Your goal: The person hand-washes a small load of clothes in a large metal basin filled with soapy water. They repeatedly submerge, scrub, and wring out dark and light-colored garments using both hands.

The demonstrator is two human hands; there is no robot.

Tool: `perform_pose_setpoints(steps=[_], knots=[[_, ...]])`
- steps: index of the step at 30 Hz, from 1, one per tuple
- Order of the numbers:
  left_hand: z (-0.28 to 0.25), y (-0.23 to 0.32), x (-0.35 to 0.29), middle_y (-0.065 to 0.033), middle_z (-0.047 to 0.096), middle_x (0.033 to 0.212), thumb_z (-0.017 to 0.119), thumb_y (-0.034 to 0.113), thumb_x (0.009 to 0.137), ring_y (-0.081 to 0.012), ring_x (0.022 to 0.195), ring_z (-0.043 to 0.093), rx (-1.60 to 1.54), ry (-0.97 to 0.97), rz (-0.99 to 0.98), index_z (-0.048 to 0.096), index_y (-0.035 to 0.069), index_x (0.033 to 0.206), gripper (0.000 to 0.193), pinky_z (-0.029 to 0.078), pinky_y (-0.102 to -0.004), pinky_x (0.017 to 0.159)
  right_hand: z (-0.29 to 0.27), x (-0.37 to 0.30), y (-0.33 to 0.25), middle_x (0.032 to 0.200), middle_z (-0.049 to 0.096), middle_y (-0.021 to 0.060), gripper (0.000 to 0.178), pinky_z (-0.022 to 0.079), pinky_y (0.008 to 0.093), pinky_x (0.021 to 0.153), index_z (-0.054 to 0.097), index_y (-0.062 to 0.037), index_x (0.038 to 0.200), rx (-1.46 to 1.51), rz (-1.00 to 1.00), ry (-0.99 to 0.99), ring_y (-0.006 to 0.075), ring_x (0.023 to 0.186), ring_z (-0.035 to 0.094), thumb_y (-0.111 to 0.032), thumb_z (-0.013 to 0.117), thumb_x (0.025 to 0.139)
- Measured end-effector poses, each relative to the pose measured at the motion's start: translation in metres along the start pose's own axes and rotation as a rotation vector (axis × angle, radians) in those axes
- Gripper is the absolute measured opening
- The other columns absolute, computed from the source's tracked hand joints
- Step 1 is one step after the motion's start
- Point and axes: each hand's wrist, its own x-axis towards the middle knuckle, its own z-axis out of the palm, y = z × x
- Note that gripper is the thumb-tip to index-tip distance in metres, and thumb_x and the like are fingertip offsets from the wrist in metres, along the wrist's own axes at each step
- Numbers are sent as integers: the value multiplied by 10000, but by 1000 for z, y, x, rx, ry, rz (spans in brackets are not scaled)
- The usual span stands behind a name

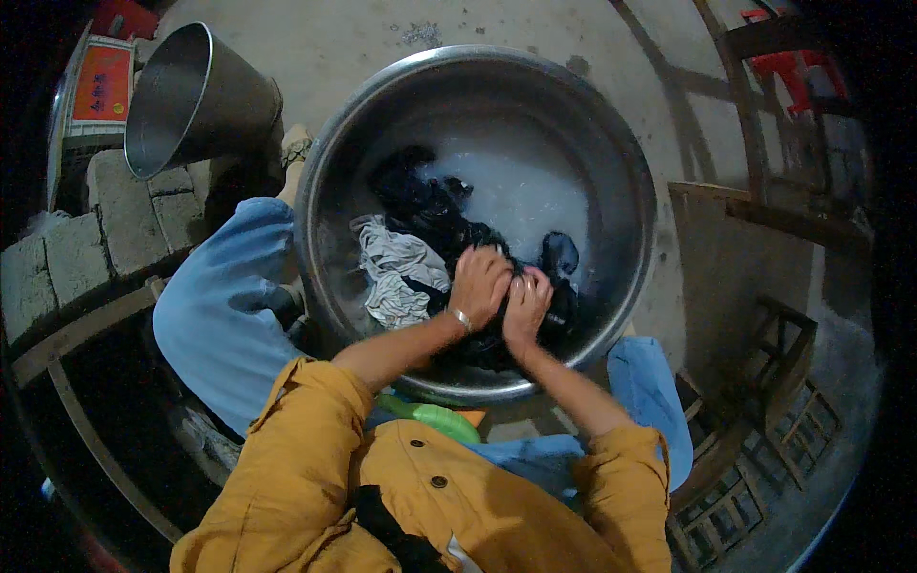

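Note:
A large round metal basin (334, 124) holds cloudy, sudsy water (535, 181) and wet laundry. Across its middle stretches a bunched dark garment (420, 205); its exact kind cannot be made out. My left hand (480, 285), with a bracelet at the wrist, is closed on this dark garment. Close beside it, my right hand (527, 304) grips the same dark cloth, fingers curled over it. Left of my hands lies a crumpled grey-and-white striped garment (401, 263). The fingertips of both hands are partly hidden in the folds.
A tall metal bucket (205, 105) stands tilted at the upper left, beside grey blocks (124, 210). Under the basin's near rim sits a green plastic thing (430, 416). Wooden frames (793, 220) stand along the right side. My knees flank the basin.

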Motion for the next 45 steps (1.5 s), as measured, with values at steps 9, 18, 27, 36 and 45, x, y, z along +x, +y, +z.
perform_pose_setpoints(steps=[9, 18, 27, 36, 45], knots=[[37, -33, -24, -150, 622, 782, 464, 299, 831, -340, 732, 596, 131, -451, -462, 608, 123, 862, 229, 439, -491, 688, 47, -14, 4, 1102, 480, 130, 233, 305, 454, 876, 536, -24, 921, -192, 33, 103, 319, 1051, 413, -230, 464, 841], [45, -46, 89, -129, 642, 759, 361, 351, 885, -307, 669, 608, 310, -450, -260, 648, 91, 845, 389, 451, -443, 647, 36, 114, 21, 805, 603, 160, 310, 427, 469, 694, 583, -30, 766, -265, 267, -249, 391, 797, 549, -273, 409, 852], [-8, -5, 100, -82, 564, 727, 577, 270, 784, -261, 694, 564, 253, -530, 701, 576, 115, 796, 156, 413, -369, 561, 14, 181, 37, 1310, 400, 115, 471, 324, 502, 903, 583, -127, 1090, -219, -45, -247, 367, 1174, 363, -508, 458, 843], [12, 13, -13, -103, 431, 1263, 436, 283, 859, -321, 1222, 318, -47, -12, -195, 501, 115, 1183, 370, 170, -485, 1026, -5, 5, -9, 1195, 454, 75, 335, 282, 438, 927, 561, -62, 1049, -28, 179, -83, 308, 1075, 393, -329, 434, 891], [38, -31, -39, -104, 480, 1202, 485, 172, 806, -309, 1152, 378, 56, -28, -80, 519, 121, 1108, 308, 278, -468, 891, 42, -19, 23, 1170, 433, 173, 273, 263, 474, 911, 497, -20, 917, -56, -47, 82, 347, 1078, 363, -277, 423, 863]])
